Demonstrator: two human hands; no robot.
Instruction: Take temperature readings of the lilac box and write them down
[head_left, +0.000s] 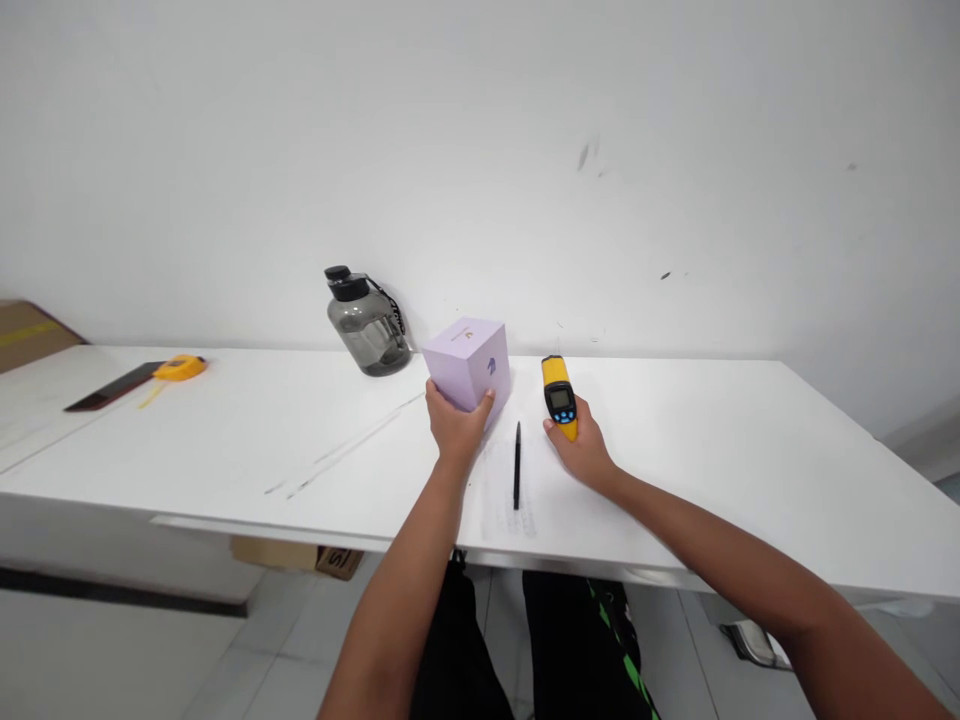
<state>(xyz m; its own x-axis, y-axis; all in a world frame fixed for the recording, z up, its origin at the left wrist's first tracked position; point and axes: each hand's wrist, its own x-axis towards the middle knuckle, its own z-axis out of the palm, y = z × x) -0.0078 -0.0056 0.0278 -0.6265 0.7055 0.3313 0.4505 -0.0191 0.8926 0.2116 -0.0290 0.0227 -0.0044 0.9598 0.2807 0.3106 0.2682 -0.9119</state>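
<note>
A pale purple box [469, 365] with small printed emblems is gripped near its lower end by my left hand [457, 425], thumb on one face and fingers on the opposite side. My right hand [585, 445] is wrapped round the handle of a yellow and black infrared thermometer [559, 396], its small screen and blue buttons facing me. Between my hands a black pen [517, 465] lies on a white sheet of paper [495, 500] with faint writing. Whether the box touches the table cannot be made out.
Behind and left of the box, a grey see-through water bottle [367, 325] leans by the wall. Farther left on the white table [705, 430] lie a yellow tape measure [180, 368] and a dark flat object [116, 387]. A cardboard box [34, 340] stands at the left edge.
</note>
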